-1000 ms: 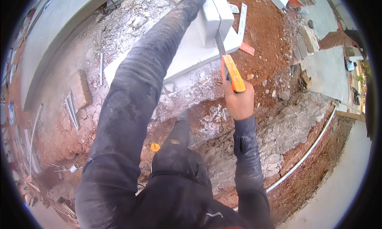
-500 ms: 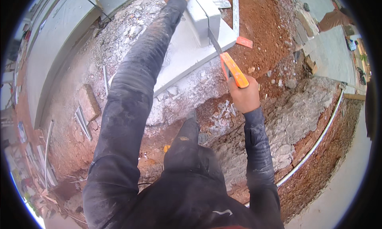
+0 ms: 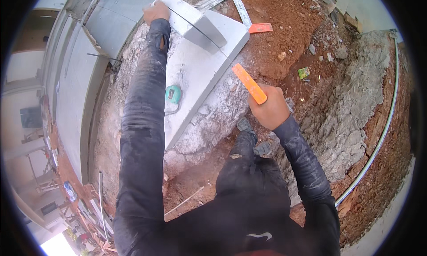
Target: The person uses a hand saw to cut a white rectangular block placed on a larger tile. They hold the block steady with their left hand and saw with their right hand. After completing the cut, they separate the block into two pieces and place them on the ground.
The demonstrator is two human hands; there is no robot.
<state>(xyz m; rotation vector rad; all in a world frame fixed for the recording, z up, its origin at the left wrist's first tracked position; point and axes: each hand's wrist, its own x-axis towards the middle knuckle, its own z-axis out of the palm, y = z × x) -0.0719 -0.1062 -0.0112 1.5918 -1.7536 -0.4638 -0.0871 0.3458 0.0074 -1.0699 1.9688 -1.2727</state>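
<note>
My right hand is wrapped around the orange handle of a hand saw, beside the front edge of a white block slab. The saw's blade is hard to make out; a dark straight cut runs along the top of a smaller white block lying on the slab. At that block's far left end, my left hand grips its edge with curled fingers. A green tape measure rests on the slab near my left forearm.
Beyond the block, a try square with an orange stock lies on reddish soil, near a flat metal strip. Rough grey mortar and a long pale pipe border the right. A low concrete wall stands at left.
The view has shifted, bringing the tape measure out from behind my left arm. The saw's blade, plainly seen in the cut before, is now hardly visible. Both hands keep their holds.
</note>
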